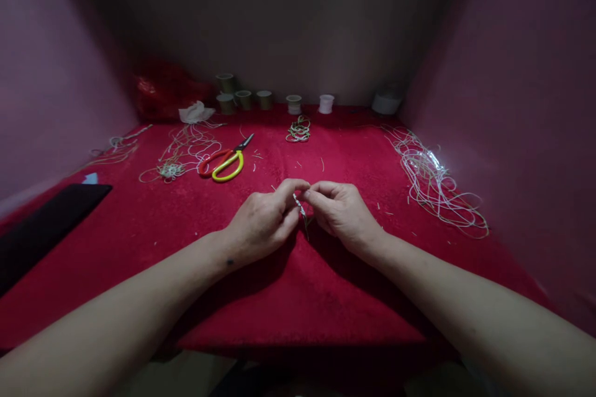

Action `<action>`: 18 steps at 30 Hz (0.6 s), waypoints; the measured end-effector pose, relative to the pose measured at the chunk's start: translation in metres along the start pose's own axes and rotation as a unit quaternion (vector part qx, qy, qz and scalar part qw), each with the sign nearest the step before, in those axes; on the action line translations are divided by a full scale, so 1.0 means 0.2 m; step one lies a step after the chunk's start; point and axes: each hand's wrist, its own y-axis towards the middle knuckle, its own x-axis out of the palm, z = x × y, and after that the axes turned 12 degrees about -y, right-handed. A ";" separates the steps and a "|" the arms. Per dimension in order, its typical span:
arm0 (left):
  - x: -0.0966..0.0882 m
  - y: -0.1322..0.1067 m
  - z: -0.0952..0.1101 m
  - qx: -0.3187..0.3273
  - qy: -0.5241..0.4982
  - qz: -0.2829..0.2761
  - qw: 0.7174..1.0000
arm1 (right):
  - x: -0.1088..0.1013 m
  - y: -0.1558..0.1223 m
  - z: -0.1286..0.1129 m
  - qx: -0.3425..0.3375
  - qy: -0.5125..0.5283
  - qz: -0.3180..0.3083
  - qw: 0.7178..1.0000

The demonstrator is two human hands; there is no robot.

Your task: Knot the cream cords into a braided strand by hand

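My left hand (267, 216) and my right hand (343, 211) meet above the middle of the red cloth. Between them hangs a short knotted cord (300, 207) in white and green, with thin loose ends pointing down. The fingers of my left hand are closed around its upper part. My right thumb and forefinger pinch together at the same spot, right against the left fingertips; the strand they hold is mostly hidden. Beyond my left hand lie scissors (226, 161) with one red and one yellow handle, blades slightly apart and pointing away.
Thread spools (264, 99) stand along the back wall, near a red plastic bag (167, 90). Tangled cords lie at left (171, 169) and right (421, 177). A small cord bundle (298, 129) sits at centre back. A black object (51, 223) juts in from the left.
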 end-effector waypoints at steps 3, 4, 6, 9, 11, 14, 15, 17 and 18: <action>0.00 0.00 0.00 0.010 -0.020 0.030 0.999 | 0.00 0.00 0.01 -0.012 -0.012 0.001 1.000; 0.00 0.00 0.00 0.008 -0.028 0.042 0.999 | 0.00 0.00 0.01 -0.015 -0.014 0.001 1.000; -0.01 0.01 -0.01 0.001 -0.030 0.058 0.998 | -0.01 0.00 0.02 -0.021 -0.017 -0.001 1.000; -0.02 0.01 -0.01 -0.002 -0.004 0.060 0.998 | -0.01 0.01 0.02 -0.027 -0.024 -0.005 0.999; -0.03 0.02 -0.02 -0.006 -0.001 0.055 0.998 | -0.01 0.01 0.01 -0.031 -0.029 -0.007 0.999; -0.04 0.03 -0.03 -0.022 -0.026 0.046 0.998 | -0.01 0.01 0.01 -0.028 -0.032 -0.004 0.999; -0.05 0.03 -0.03 -0.029 -0.035 0.043 0.998 | -0.01 0.01 0.00 -0.026 -0.031 -0.002 0.999; -0.07 0.04 -0.04 -0.045 -0.048 0.036 0.997 | -0.01 0.01 0.00 -0.020 -0.023 -0.002 1.000; -0.07 0.04 -0.05 -0.051 -0.052 0.035 0.997 | -0.01 0.01 0.00 -0.018 -0.014 -0.005 1.000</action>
